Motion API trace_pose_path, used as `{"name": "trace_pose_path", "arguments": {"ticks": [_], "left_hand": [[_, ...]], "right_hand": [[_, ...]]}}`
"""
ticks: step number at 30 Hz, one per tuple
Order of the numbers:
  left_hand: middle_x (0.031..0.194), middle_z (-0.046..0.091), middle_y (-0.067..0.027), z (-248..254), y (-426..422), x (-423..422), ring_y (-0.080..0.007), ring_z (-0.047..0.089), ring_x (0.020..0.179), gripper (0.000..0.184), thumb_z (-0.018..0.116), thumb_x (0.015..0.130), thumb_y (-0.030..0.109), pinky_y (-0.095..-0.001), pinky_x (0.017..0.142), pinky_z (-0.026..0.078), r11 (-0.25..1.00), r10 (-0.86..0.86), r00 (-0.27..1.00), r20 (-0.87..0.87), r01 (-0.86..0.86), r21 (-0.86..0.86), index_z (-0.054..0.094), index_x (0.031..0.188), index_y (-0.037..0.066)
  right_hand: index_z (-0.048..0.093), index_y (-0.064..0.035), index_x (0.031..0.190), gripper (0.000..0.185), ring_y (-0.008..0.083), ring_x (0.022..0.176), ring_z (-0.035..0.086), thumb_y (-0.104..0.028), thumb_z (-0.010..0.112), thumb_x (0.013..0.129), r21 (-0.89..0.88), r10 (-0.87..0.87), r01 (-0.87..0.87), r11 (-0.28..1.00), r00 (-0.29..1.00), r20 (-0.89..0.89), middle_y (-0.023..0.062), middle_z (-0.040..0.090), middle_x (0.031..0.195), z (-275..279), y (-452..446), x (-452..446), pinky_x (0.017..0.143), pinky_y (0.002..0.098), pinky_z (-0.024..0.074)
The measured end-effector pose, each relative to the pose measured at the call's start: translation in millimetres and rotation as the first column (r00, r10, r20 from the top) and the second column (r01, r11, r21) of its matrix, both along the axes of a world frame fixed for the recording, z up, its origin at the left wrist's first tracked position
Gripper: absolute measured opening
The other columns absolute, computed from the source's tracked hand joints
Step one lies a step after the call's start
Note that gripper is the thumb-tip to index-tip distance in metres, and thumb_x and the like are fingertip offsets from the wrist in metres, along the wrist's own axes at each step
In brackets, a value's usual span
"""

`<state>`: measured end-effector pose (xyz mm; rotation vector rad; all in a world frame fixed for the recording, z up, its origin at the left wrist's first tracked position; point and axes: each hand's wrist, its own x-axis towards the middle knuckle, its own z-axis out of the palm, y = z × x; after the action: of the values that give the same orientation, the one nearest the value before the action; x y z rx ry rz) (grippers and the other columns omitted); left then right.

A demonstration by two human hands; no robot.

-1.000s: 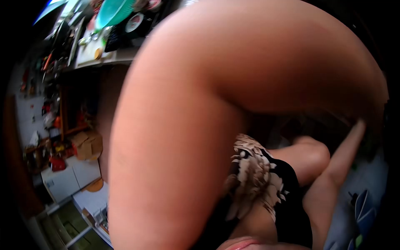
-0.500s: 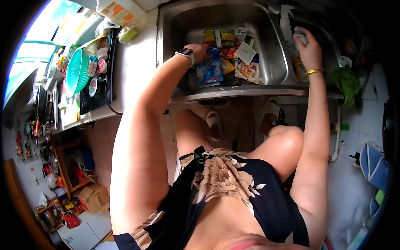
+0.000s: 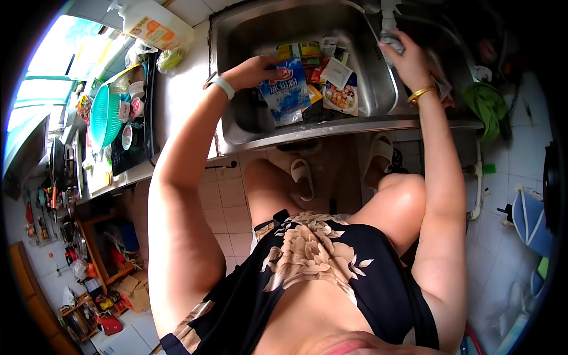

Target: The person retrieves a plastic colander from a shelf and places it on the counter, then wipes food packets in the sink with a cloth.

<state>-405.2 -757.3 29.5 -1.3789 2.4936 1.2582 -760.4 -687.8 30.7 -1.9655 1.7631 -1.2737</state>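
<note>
In the left part of the steel sink basin, my left hand pinches the upper edge of a blue and white packet. The packet slants over other packets. Beside it lie a green and yellow packet, a white sachet and a packet with a food picture. Over the divider between the two basins, my right hand is closed around a crumpled grey-white piece, perhaps a cloth; its kind is unclear.
A large bottle with a pump top stands left of the sink. Farther left are a turquoise basket and several small cups. A green cloth hangs over the right basin's edge.
My left hand has moved left, and the blue packet has shifted with it, showing more of its face. My right hand has moved left from the right basin to the divider, still holding the grey-white piece.
</note>
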Motion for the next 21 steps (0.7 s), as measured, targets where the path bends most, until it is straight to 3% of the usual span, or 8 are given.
{"name": "trace_pose_path", "arguments": {"ticks": [1, 3, 5, 9, 10, 14, 16, 21], "left_hand": [[0.104, 0.066, -0.0163, 1.5, 3.3, -1.7, -0.0206, 0.063, 0.096, 0.041, 0.063, 0.09, 0.024, -0.0346, 0.083, 0.052, 1.0, -0.009, 1.0, -0.001, 0.009, -0.008, 0.057, 0.123, -0.001], [0.109, 0.062, -0.0169, 2.0, 10.5, -6.4, -0.0215, 0.063, 0.097, 0.045, 0.059, 0.093, 0.023, -0.0342, 0.079, 0.057, 0.928, 0.351, 0.882, -0.314, -0.284, 0.24, 0.051, 0.126, -0.006], [0.115, 0.059, -0.0169, 11.2, 28.4, -19.6, -0.023, 0.062, 0.099, 0.045, 0.057, 0.095, 0.021, -0.0358, 0.077, 0.06, 0.902, 0.411, 0.799, -0.439, -0.285, 0.325, 0.045, 0.128, -0.008], [0.112, 0.059, -0.0125, 12.1, 46.8, -43.1, -0.0211, 0.063, 0.098, 0.031, 0.046, 0.097, 0.012, -0.0379, 0.082, 0.058, 0.73, 0.663, 0.364, -0.655, -0.121, 0.672, 0.048, 0.125, -0.002], [0.112, 0.059, -0.0125, 8.8, 51.2, -48.2, -0.0213, 0.064, 0.098, 0.029, 0.044, 0.097, 0.011, -0.0375, 0.082, 0.058, 0.729, 0.672, 0.341, -0.658, -0.145, 0.669, 0.049, 0.123, -0.002], [0.112, 0.06, -0.015, 9.3, 72.3, -62.2, -0.0252, 0.064, 0.1, 0.028, 0.041, 0.097, 0.009, -0.0402, 0.085, 0.057, 0.714, 0.693, 0.277, -0.666, -0.138, 0.686, 0.051, 0.12, -0.004], [0.113, 0.06, -0.0155, 17.6, 77.2, -67.3, -0.0258, 0.063, 0.101, 0.028, 0.041, 0.097, 0.009, -0.0411, 0.085, 0.057, 0.713, 0.697, 0.272, -0.664, -0.156, 0.684, 0.05, 0.121, -0.004], [0.115, 0.06, -0.0153, 13.3, 69.1, -68.6, -0.0247, 0.063, 0.101, 0.029, 0.04, 0.098, 0.009, -0.0402, 0.085, 0.057, 0.727, 0.686, 0.256, -0.681, -0.194, 0.659, 0.049, 0.121, -0.005]], "right_hand": [[0.063, -0.0068, 0.113, 0.04, 0.0244, 0.089, 0.069, -0.033, 0.07, 0.084, -0.005, 0.033, -0.033, 0.999, 0.999, 0.031, 0.014, 0.07, 0.095, -6.1, -4.5, 7.6, 0.077, 0.0334, 0.0529], [0.061, -0.0067, 0.115, 0.042, 0.0243, 0.086, 0.069, -0.035, 0.069, 0.085, -0.017, 0.06, -0.059, 0.998, 0.995, 0.077, 0.0137, 0.07, 0.098, -4.6, -4.4, 36.9, 0.075, 0.033, 0.0538], [0.059, -0.006, 0.119, 0.043, 0.0256, 0.094, 0.067, -0.034, 0.066, 0.087, 0.024, 0.173, -0.179, 0.984, 0.974, 0.148, 0.0146, 0.067, 0.106, 12.9, 6.6, 75.1, 0.083, 0.0356, 0.0518], [0.054, -0.0055, 0.129, 0.047, 0.03, 0.127, 0.046, -0.032, 0.059, 0.09, -0.231, 0.225, -0.278, 0.932, 0.947, -0.23, 0.0169, 0.051, 0.135, -15.9, 6.6, 132.5, 0.108, 0.0416, 0.0335], [0.052, -0.0051, 0.131, 0.048, 0.0317, 0.132, 0.04, -0.031, 0.054, 0.092, -0.24, 0.201, -0.305, 0.922, 0.904, -0.378, 0.0163, 0.045, 0.141, -18.5, 9.9, 141.1, 0.11, 0.0414, 0.0314], [0.049, -0.0053, 0.134, 0.047, 0.032, 0.133, 0.04, -0.026, 0.049, 0.093, -0.258, 0.168, -0.296, 0.92, 0.89, -0.424, 0.0169, 0.045, 0.142, -23.0, -9.6, 129.2, 0.11, 0.042, 0.031], [0.045, -0.0043, 0.137, 0.048, 0.032, 0.136, 0.036, -0.024, 0.046, 0.094, -0.142, 0.178, -0.21, 0.967, 0.961, -0.211, 0.016, 0.041, 0.145, -29.2, -20.3, 118.1, 0.113, 0.0421, 0.026], [0.048, -0.0049, 0.134, 0.047, 0.0328, 0.131, 0.041, -0.025, 0.049, 0.092, -0.206, 0.12, -0.161, 0.965, 0.973, -0.199, 0.0173, 0.047, 0.14, -24.5, -1.4, 133.2, 0.109, 0.0431, 0.0322]]}}
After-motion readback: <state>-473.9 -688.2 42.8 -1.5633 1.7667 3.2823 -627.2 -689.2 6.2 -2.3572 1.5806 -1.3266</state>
